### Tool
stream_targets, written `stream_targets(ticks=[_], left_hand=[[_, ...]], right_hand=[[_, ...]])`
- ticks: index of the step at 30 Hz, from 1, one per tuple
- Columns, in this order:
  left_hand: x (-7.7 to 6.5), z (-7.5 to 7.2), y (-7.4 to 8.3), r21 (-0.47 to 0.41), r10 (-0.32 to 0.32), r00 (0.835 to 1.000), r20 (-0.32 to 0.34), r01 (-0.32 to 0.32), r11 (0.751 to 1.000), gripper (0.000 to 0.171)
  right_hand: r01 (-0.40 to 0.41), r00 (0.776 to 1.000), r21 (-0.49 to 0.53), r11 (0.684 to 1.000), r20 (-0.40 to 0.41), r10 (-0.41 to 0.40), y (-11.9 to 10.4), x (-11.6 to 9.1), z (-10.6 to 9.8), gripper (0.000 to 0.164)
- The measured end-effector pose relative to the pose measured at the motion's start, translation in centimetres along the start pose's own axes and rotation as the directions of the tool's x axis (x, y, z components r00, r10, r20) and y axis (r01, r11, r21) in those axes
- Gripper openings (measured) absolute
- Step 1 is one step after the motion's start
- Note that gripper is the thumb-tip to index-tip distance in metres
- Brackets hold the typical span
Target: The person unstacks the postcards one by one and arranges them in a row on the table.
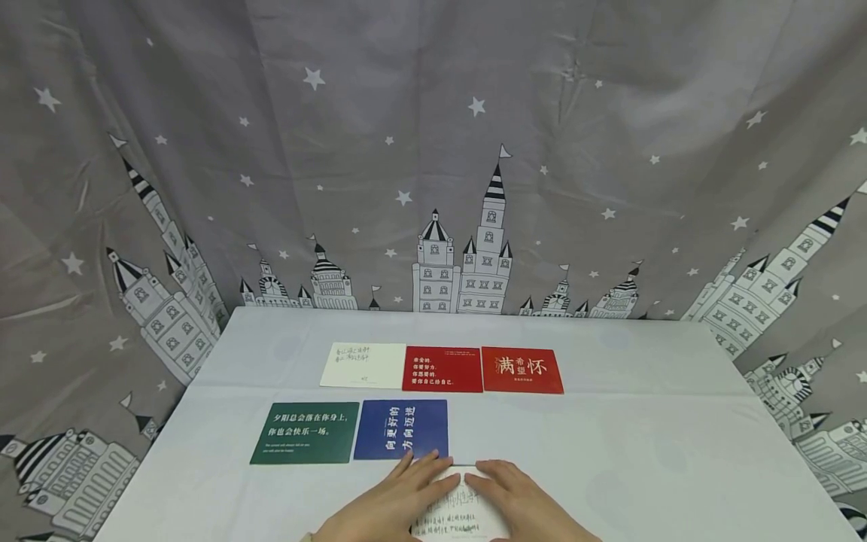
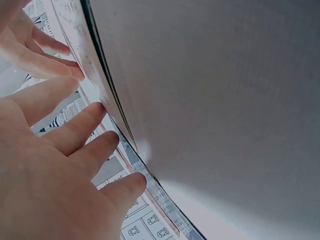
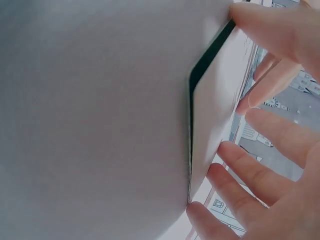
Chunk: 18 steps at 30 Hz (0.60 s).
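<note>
A white handwritten card (image 1: pixel 447 521) lies at the front middle of the table, between my two hands. Dark green shows along its edge in both wrist views, where a second layer sits under it. My left hand (image 1: pixel 382 503) holds its left half, fingers spread along the far edge. My right hand (image 1: pixel 531 506) spans the right half, thumb (image 3: pixel 265 30) at the near edge and fingertips on the far one. Just beyond the left fingers is a blue card (image 1: pixel 372 430) with white lettering. The near edge is largely out of the head view.
A green card (image 1: pixel 305 433) lies left of the blue one. Farther back, a white handwritten card (image 1: pixel 359 369), a dark red card (image 1: pixel 443 369) and a brighter red card (image 1: pixel 521 380) form a row. A grey castle-print curtain (image 1: pixel 379 113) hangs behind the white table (image 1: pixel 643 452).
</note>
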State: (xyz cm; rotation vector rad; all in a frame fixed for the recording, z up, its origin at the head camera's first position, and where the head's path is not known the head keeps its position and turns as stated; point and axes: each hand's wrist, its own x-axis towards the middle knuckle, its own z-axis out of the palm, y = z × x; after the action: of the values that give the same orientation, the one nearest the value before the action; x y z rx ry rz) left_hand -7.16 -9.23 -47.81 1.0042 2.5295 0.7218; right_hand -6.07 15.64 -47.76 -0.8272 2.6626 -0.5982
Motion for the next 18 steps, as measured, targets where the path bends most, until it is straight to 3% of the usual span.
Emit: stream_targets(ticks=[7,15,18], left_hand=[[-0.15,0.19,0.15,0.012,-0.002,1.000,0.000,0.002,1.000,0.093],[-0.46,0.09,0.44,0.049,0.062,0.998,-0.019,-0.061,0.997,0.092],[-0.47,0.08,0.48,0.035,0.053,0.999,-0.011,-0.052,0.998,0.091]], right_hand=[[0.002,1.000,0.038,0.999,0.008,-0.002,-0.05,-0.25,-0.01,0.096],[0.012,1.000,0.044,0.999,0.010,-0.012,-0.21,-0.48,-0.27,0.094],[0.010,1.000,0.061,0.998,0.016,-0.011,-0.26,-0.52,-0.34,0.093]])
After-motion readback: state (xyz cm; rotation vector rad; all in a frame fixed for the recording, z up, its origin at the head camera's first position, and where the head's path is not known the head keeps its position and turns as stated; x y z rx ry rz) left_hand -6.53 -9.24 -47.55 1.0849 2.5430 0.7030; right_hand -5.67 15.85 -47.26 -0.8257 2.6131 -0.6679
